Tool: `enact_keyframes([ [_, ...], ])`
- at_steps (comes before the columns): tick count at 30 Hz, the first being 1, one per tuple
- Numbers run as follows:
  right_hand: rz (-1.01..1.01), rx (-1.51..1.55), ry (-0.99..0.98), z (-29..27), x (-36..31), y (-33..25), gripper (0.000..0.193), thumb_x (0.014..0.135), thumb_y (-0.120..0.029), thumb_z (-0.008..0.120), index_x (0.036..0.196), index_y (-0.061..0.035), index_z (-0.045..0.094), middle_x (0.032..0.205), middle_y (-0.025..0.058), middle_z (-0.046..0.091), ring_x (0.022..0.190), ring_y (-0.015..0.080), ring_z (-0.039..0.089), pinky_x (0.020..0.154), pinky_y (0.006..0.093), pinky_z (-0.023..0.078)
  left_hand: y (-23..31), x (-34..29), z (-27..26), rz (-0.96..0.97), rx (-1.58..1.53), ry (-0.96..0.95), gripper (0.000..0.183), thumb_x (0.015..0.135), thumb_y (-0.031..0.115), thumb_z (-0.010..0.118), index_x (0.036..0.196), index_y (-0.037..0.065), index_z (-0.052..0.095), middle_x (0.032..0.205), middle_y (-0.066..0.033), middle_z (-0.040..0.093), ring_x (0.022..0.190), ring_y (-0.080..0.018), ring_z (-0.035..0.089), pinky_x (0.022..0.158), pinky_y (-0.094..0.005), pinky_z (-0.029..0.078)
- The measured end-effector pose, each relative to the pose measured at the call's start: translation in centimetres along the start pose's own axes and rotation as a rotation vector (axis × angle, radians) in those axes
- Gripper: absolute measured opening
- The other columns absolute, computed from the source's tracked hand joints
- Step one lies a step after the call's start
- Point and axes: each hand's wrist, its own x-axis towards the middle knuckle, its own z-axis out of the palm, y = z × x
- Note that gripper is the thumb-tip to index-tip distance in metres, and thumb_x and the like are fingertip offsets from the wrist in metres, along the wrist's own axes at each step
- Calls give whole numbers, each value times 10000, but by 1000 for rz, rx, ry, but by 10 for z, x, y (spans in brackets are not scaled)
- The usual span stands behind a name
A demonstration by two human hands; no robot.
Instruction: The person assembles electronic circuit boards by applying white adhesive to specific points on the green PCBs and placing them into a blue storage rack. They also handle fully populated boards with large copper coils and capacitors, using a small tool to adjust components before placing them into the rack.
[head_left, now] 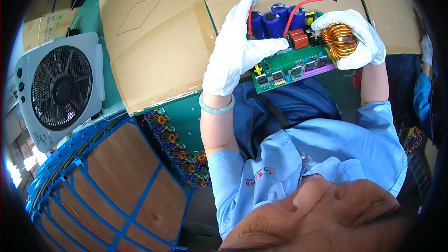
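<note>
Both my hands wear white gloves and hold up a green circuit board above the cardboard's near edge. My left hand is closed on the board's left side, with the thumb lying across its face. My right hand is wrapped round a copper-wound ring coil at the board's right end; whether the coil is fixed to the board is hidden. Several blue cylindrical capacitors stand along the far side, near a red block-shaped component. A thick red wire arches up from the board, its dark tip free.
Flattened cardboard covers the green bench. A grey box fan stands at the left. Below it is a blue frame with brown panels. Several boards with coils sit beside that frame. At the far right another person's gloved hand shows.
</note>
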Motion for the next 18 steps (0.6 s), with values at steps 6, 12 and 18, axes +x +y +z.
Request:
enact_keyframes([
  [6, -39, -79, 2, -1, -5, -4, 665, 643, -316, 823, 1166, 23, 591, 1095, 158, 659, 936, 245, 663, 880, 348, 512, -4, 1, 7, 37, -39, 17, 964, 580, 252, 918, 1414, 132, 451, 1403, -142, 496, 1287, -292, 478, 958, -399, 503],
  [12, 42, 62, -3, 2, -3, 4, 689, 661, -386, 812, 1174, 16, 586, 1094, 143, 649, 953, 225, 646, 881, 340, 498, -9, -2, 7, 36, -135, 65, 872, 630, 254, 879, 1386, 114, 468, 1337, -161, 523, 1223, -313, 514, 979, -391, 457],
  [18, 89, 98, -2, 3, 0, 9, 719, 654, -415, 821, 1194, -2, 585, 1106, 123, 638, 967, 205, 625, 904, 334, 481, -12, -17, -13, -67, -535, 319, 448, 841, 74, 721, 1258, 1, 576, 1115, -101, 647, 876, -106, 606, 756, -249, 495],
])
